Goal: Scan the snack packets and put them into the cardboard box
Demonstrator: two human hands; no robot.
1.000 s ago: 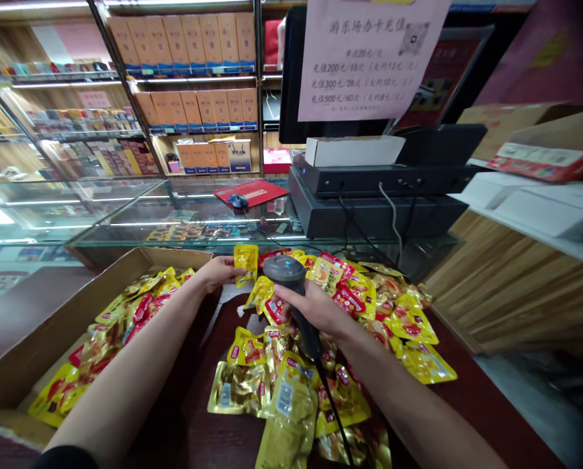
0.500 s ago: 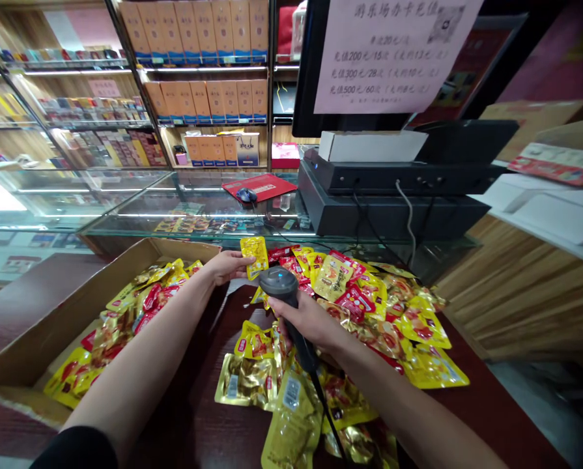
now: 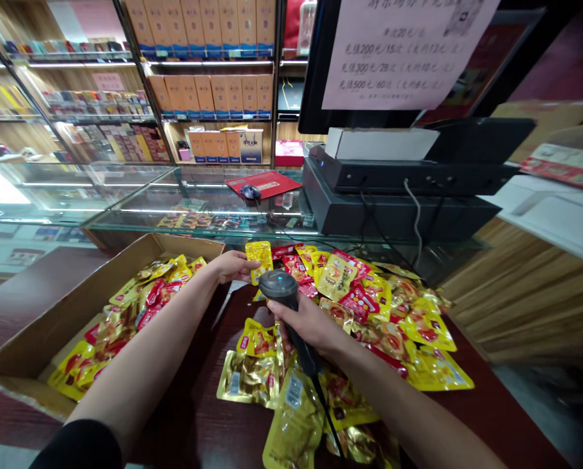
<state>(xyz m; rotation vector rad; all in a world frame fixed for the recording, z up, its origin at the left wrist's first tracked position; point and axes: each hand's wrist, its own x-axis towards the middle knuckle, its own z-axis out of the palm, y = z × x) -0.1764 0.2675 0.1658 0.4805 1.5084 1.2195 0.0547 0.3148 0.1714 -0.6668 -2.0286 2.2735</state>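
Pinched by its left edge, a small yellow snack packet [image 3: 258, 258] is held up in my left hand [image 3: 233, 266]. My right hand [image 3: 307, 318] is wrapped round the handle of a black barcode scanner [image 3: 279, 284], whose head sits just below and right of that packet. A cable runs down from the scanner's handle. Beneath and beyond the scanner spreads a heap of yellow, red and gold snack packets [image 3: 337, 277]. A gold packet with a barcode [image 3: 249, 379] lies at the heap's near left. My left forearm passes over an open cardboard box [image 3: 37, 326] with similar packets inside.
Behind the dark red table [image 3: 193, 417] stands a glass display counter [image 3: 174, 195], with a red mouse pad [image 3: 276, 185] and a mouse [image 3: 250, 192] on it. A till unit [image 3: 393, 202] with cables and a monitor bearing a paper sign [image 3: 403, 58] rise at the back right.
The whole view has shifted slightly. Both hands keep their holds, the packet in my left hand and the scanner in my right, with hardly any movement between them.
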